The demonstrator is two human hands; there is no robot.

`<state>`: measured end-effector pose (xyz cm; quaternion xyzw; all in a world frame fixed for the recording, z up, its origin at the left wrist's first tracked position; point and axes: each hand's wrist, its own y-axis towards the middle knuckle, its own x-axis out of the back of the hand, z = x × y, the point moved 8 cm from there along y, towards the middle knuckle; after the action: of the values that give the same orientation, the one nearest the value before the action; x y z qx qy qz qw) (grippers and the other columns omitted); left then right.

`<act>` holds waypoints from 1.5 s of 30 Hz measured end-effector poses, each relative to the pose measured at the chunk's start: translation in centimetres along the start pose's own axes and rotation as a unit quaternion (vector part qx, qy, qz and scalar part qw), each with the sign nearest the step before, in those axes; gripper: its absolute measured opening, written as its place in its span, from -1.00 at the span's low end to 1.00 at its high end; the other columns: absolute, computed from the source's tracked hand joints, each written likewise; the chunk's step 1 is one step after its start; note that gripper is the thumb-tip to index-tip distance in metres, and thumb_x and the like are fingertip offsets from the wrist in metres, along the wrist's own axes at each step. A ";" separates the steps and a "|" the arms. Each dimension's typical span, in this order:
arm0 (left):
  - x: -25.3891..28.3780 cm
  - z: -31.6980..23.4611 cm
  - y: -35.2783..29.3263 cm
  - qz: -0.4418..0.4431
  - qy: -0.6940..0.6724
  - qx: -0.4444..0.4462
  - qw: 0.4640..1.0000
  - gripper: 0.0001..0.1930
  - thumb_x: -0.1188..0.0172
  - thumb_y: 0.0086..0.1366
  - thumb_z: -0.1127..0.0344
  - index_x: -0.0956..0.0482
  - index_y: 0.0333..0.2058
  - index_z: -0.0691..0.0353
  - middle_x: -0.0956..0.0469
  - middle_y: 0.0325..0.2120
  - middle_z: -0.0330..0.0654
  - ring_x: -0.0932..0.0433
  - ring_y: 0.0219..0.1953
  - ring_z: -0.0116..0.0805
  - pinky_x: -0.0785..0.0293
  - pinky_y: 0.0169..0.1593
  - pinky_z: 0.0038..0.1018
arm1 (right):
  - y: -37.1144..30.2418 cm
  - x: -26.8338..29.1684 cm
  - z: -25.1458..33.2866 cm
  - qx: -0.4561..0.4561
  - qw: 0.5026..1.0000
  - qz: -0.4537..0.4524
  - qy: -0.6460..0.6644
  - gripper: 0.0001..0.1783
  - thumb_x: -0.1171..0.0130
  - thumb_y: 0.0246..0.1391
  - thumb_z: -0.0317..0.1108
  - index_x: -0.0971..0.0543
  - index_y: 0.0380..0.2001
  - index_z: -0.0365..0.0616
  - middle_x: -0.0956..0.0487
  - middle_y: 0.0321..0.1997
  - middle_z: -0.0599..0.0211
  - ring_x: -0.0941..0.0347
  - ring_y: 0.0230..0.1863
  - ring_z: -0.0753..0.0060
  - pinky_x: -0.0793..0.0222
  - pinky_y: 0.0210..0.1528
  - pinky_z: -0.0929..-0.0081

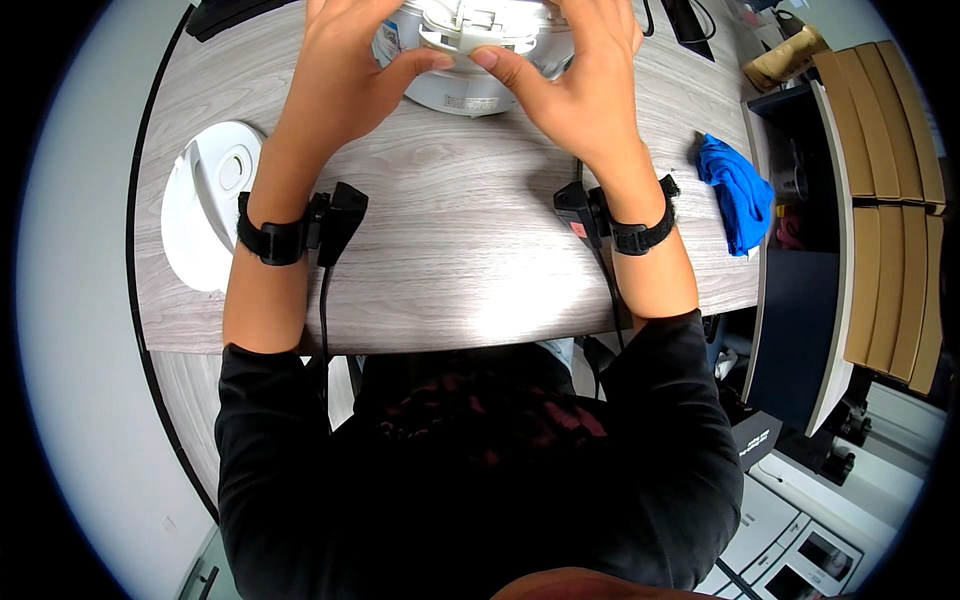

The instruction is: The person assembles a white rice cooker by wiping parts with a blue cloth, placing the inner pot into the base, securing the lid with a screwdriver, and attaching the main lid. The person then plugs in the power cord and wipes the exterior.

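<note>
A round white appliance, with pale labels on its side and a white mechanism on top, stands at the far edge of the view. Its upper end is cut off, so its exact kind cannot be told. My left hand grips it from the left, thumb pressed against the front of the top part. From the right, my right hand holds it the same way, thumb close to the other. The fingertips of both hands are out of view or hidden. Left of my left forearm lies an oval white cover with a curved handle and a round fitting.
The wood-grain table ends just before my body. A crumpled blue cloth lies at its right edge. Beyond stand an open drawer unit and cardboard boxes. Cables run from black wrist devices on both arms.
</note>
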<state>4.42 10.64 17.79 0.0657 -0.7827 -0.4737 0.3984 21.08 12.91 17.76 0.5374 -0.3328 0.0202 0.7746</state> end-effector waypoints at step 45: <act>0.2 -0.2 0.0 -0.021 -0.031 0.001 0.999 -0.32 -0.53 -0.16 0.51 -0.60 0.06 0.22 -0.50 0.02 -0.05 -0.40 0.09 -0.02 -0.38 0.15 -0.18 | -0.1 0.0 -0.4 0.006 1.000 -0.019 0.006 -0.33 -0.58 -0.23 -0.23 -0.55 0.00 -0.16 -0.50 0.09 0.06 -0.38 0.17 -0.04 -0.13 0.25 0.10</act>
<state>4.42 10.39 18.01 0.0674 -0.7936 -0.4830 0.3638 21.32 13.16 17.61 0.5477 -0.3179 0.0109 0.7738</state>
